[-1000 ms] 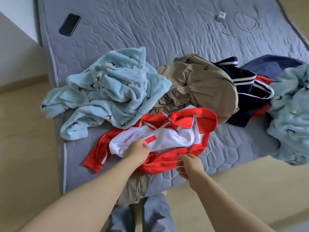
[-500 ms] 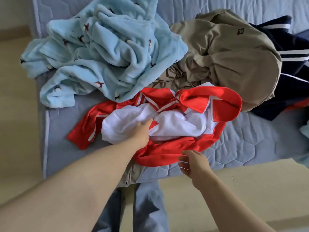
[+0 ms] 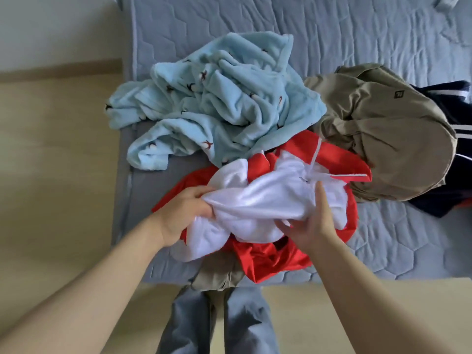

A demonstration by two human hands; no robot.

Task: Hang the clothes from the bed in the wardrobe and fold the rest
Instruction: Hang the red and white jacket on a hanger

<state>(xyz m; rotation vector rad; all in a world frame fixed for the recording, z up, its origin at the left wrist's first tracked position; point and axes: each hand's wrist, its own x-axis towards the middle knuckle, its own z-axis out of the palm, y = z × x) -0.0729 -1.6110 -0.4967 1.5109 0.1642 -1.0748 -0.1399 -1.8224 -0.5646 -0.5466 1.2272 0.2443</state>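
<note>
The fingers [image 3: 201, 199] of the left hand [image 3: 184, 213] are curled into a bunched fold of white cloth and grip it. The fingers [image 3: 286, 223] of the right hand [image 3: 311, 226] are hooked under the same bundle, with the thumb pressed upright against its near side; this hand also grips the cloth.

The item held is a red jacket with white lining [image 3: 260, 198]. It is crumpled and turned so that the lining faces up. It is gathered between both hands at the near edge of the bed, with red fabric spilling out below and to the right.

A khaki garment [image 3: 217, 277] lies beneath the jacket and hangs over the bed edge. A light blue fleece garment with small dark motifs [image 3: 217, 106] lies in a heap just beyond the jacket, touching its far side, with one end reaching over the left edge. A tan cotton garment with a small square logo [image 3: 383, 129] is piled to the right, in contact with the jacket. A navy garment with white stripes [image 3: 459, 98] lies behind it at the frame's right border.

All items rest on a grey quilted mattress [image 3: 332, 34]. A beige floor [image 3: 51, 149] lies to the left, and the person's grey trouser legs [image 3: 242, 323] are below.
</note>
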